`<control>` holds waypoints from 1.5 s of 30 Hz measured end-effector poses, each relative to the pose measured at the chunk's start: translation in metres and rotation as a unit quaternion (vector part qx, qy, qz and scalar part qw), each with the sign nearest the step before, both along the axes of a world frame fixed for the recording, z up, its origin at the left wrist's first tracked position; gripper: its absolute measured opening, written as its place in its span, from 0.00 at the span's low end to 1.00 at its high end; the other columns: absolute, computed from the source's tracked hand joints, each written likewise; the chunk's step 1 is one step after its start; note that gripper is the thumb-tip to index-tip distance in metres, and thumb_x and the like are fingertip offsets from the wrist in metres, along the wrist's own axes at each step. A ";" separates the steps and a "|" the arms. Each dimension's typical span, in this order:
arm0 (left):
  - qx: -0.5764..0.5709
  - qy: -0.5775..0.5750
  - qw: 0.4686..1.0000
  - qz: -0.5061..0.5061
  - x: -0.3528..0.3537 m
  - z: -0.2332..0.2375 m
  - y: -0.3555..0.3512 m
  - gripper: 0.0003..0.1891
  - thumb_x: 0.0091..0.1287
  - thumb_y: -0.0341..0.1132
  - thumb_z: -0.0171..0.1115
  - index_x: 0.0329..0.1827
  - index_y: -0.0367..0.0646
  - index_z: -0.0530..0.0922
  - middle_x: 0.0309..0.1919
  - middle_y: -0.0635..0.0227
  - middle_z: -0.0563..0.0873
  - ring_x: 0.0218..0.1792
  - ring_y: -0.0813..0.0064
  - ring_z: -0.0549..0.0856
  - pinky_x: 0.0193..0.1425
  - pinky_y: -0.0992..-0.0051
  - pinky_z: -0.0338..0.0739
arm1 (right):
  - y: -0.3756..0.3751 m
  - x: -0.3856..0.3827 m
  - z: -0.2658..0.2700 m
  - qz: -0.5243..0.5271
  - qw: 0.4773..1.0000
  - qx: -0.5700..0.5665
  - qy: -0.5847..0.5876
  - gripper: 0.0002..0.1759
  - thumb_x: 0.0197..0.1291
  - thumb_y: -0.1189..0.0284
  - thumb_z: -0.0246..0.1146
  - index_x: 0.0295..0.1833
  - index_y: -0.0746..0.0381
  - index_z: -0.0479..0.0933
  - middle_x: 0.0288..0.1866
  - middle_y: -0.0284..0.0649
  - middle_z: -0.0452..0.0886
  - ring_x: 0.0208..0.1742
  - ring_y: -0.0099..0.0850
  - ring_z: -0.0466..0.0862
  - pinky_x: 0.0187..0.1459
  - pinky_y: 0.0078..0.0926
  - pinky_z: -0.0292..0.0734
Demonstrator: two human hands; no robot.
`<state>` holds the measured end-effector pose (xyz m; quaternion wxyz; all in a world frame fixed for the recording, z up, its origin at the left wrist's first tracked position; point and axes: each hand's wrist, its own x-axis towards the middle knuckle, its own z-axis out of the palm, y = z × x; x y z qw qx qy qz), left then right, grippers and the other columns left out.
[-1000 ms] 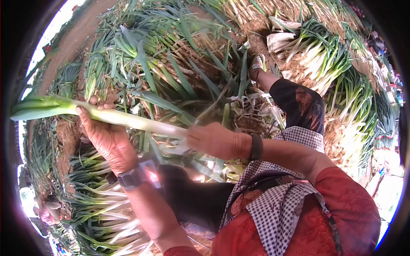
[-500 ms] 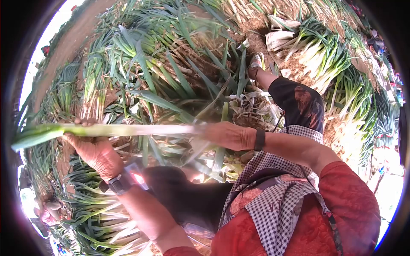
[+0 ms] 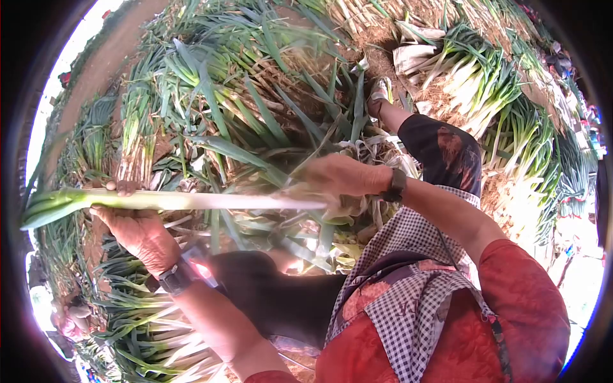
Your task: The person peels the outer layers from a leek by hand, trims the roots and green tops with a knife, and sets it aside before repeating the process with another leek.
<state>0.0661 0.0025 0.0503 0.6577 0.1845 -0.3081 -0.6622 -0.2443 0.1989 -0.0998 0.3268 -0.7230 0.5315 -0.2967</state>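
Observation:
A long leek [image 3: 185,201] lies nearly level across my view, its green leaves at the left and its white shaft running right. My left hand [image 3: 142,235] is closed around it near the green end, thumb and fingers on either side. Just above the white end is my right hand [image 3: 345,175], its fingers smeared by motion. Whether they hold a strip of peel I cannot make out. Beneath both hands are loose leaves and dry peelings [image 3: 377,150].
A heap of untrimmed leeks [image 3: 236,83] covers the ground ahead. Pale-shafted leeks lie in rows at the right [image 3: 488,76] and lower left [image 3: 166,325]. My outstretched leg [image 3: 440,150] and bent knee [image 3: 249,274] flank the peelings. A light-coloured cloth or sack [image 3: 415,57] lies beyond my foot.
My right hand has moved up and slightly right, off the white end of the leek, which now shows. My left hand keeps its hold and has dropped slightly.

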 end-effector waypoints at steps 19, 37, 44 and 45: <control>-0.099 0.158 0.972 -0.145 0.078 0.006 -0.013 0.23 0.65 0.32 0.68 0.58 0.30 0.73 0.31 0.67 0.71 0.28 0.76 0.68 0.33 0.77 0.69 | 0.065 -0.059 -0.059 0.047 0.919 0.152 0.361 0.07 0.61 0.72 0.57 0.41 0.63 0.76 0.38 0.44 0.81 0.41 0.44 0.83 0.44 0.39 0.77; -0.014 -0.036 0.996 0.078 -0.014 0.019 0.065 0.18 0.76 0.54 0.52 0.47 0.47 0.74 0.27 0.72 0.75 0.23 0.81 0.71 0.24 0.78 0.68 | 0.013 0.102 0.080 0.037 0.972 0.095 -0.213 0.17 0.65 0.69 0.65 0.54 0.68 0.76 0.27 0.45 0.78 0.27 0.24 0.78 0.29 0.28 0.71; -0.094 -0.217 0.914 0.328 0.106 0.079 0.137 0.10 0.76 0.43 0.55 0.49 0.48 0.69 0.31 0.72 0.80 0.22 0.82 0.74 0.24 0.80 0.69 | 0.019 0.062 0.037 0.172 0.980 0.046 0.094 0.13 0.58 0.71 0.66 0.45 0.65 0.75 0.32 0.51 0.80 0.33 0.51 0.80 0.37 0.43 0.74; -0.019 -0.207 0.874 0.438 0.131 0.086 0.147 0.08 0.76 0.41 0.54 0.49 0.48 0.69 0.31 0.72 0.79 0.23 0.82 0.74 0.26 0.81 0.68 | 0.020 0.049 0.014 0.152 0.978 0.071 0.121 0.12 0.57 0.71 0.66 0.44 0.65 0.74 0.34 0.52 0.80 0.35 0.50 0.81 0.38 0.43 0.74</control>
